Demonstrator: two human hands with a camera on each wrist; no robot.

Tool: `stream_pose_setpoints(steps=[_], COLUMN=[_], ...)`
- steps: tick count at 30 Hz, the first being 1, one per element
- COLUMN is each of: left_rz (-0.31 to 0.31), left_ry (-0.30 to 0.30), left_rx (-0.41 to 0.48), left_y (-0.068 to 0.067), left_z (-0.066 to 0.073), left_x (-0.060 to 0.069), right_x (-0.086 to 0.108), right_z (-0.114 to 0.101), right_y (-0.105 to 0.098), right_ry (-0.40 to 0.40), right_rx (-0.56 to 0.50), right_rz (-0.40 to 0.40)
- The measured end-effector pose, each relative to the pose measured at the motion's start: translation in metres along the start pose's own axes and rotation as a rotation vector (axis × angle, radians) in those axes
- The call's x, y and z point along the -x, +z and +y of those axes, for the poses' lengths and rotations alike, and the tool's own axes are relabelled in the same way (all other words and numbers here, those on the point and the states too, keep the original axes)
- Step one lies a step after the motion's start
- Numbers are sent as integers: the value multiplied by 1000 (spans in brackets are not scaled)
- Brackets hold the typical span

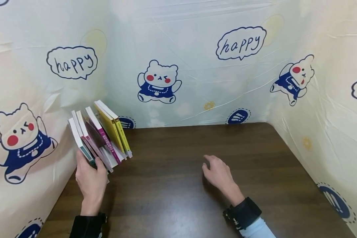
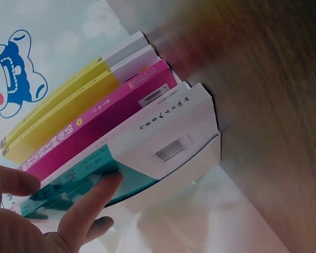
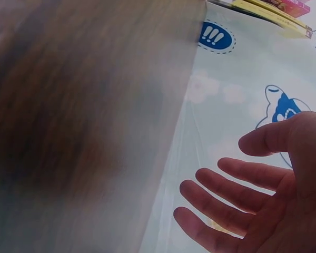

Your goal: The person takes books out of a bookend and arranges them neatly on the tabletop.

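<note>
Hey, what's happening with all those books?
A person's left hand is holding a teal book at the left end of a leaning row, over by the table's far left corner. Farther right in the row are a purple book and yellow books. The right hand is out over the table, holding nothing.

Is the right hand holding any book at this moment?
No, the right wrist view shows the right hand with its fingers spread apart and nothing between them.

Paper books (image 1: 107, 141), glossy wood-grain tabletop (image 1: 172, 178)
</note>
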State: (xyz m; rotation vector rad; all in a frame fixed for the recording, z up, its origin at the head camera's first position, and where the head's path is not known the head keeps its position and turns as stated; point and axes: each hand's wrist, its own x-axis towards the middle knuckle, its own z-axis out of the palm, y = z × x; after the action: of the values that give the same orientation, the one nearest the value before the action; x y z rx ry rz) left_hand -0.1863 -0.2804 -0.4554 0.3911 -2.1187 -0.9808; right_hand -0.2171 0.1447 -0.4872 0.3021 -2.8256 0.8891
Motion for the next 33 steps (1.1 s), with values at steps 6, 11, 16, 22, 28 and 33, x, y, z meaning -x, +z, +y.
stream_pose_setpoints(steps=[6, 11, 16, 22, 28, 33], left_rz=[-27, -24, -14, 1, -5, -45], left_ry=[-81, -78, -52, -18, -36, -92], left_rx=[-15, -53, -62, -56, -30, -28], left_y=[6, 9, 10, 12, 10, 5], left_z=[-6, -10, -9, -2, -4, -11], left_x=[-5, -6, -2, 6, 8, 5], right_x=[-1, -2, 0, 0, -1, 2], right_z=[-1, -2, -2, -1, -3, -6], right_y=[-1, -1, 0, -2, -5, -6], right_ry=[-6, -11, -3, -7, -12, -3], right_rx=[-1, 11, 14, 9, 9, -3], right_rz=[1, 0, -8, 6, 6, -10])
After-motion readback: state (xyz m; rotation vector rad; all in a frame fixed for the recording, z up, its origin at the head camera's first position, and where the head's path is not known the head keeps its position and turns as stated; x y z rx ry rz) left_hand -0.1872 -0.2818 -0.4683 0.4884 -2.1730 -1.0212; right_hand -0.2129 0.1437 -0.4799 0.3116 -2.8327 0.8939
